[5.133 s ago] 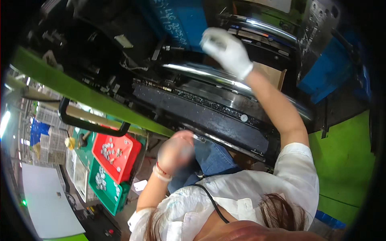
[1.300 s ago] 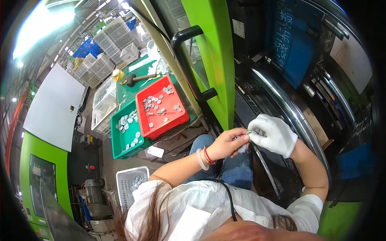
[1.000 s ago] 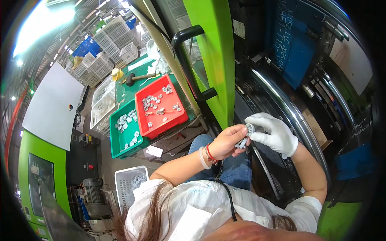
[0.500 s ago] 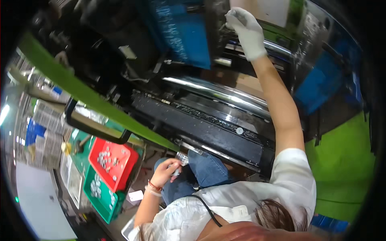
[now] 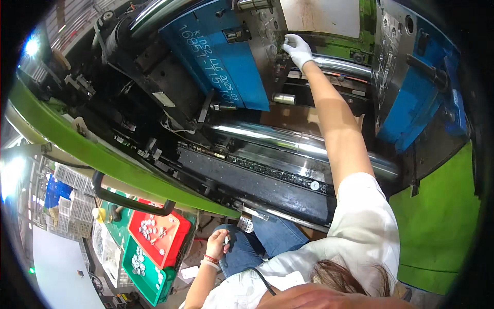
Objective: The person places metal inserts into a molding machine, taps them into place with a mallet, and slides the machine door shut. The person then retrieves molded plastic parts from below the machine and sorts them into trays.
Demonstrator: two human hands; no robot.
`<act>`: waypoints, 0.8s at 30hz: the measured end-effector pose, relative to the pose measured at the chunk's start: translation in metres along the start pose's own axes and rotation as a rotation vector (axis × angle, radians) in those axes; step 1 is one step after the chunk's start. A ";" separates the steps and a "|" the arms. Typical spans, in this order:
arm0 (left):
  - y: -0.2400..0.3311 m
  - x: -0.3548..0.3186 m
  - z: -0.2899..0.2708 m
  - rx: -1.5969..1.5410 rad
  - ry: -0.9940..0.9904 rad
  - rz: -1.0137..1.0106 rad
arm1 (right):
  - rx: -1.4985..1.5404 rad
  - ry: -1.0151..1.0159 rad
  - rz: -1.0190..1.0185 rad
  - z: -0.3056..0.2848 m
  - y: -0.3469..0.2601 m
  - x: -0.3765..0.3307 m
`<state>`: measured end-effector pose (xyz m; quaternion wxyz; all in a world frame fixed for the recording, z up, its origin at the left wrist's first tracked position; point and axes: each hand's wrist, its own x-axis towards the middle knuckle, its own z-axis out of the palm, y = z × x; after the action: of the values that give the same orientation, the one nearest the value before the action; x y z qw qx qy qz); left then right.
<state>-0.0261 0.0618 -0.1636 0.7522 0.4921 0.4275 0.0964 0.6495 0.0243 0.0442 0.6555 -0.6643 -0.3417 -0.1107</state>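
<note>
My right hand [image 5: 297,50], in a white glove, reaches far into the machine. Its curled fingertips are at the metal face of the left blue mould half [image 5: 221,62]; whatever they pinch is too small to make out. Opposite, across a gap, stands the right blue mould half [image 5: 411,87]. Low beside my knee, my bare left hand [image 5: 217,245] is closed around a small pale piece [image 5: 226,240], mostly hidden by the fingers. A red band and a pale band circle that wrist.
Shiny tie bars [image 5: 267,136] cross below the moulds. A small round disc [image 5: 315,185] lies on the dark ledge. At left, a red tray [image 5: 175,239] and a green tray [image 5: 154,286] hold several small round parts. A green door frame with a black handle [image 5: 131,198] slants nearby.
The view has tilted up, bringing more of the moulds into sight. My right hand is now closer to the left mould's face. My left hand still holds the small piece by the knee.
</note>
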 end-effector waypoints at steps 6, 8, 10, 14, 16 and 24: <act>0.002 0.004 -0.002 0.007 0.017 -0.033 | 0.012 0.023 -0.024 0.007 -0.001 -0.003; 0.003 0.006 -0.003 -0.003 0.011 -0.049 | -0.020 0.028 -0.022 0.006 -0.005 -0.003; 0.004 0.006 -0.002 -0.004 0.009 -0.049 | -0.052 0.033 -0.021 0.004 -0.004 -0.003; 0.006 0.004 -0.001 -0.015 0.011 -0.051 | -0.103 -0.013 -0.015 -0.004 0.005 0.005; 0.005 0.004 -0.002 -0.017 0.011 -0.050 | -0.100 -0.011 -0.029 -0.004 0.010 0.009; 0.004 0.006 -0.005 -0.012 -0.001 -0.049 | -0.266 0.020 -0.110 0.001 0.013 0.015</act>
<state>-0.0249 0.0708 -0.1644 0.7576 0.4770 0.4383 0.0801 0.6677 0.0307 0.0427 0.5581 -0.7242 -0.3535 -0.1975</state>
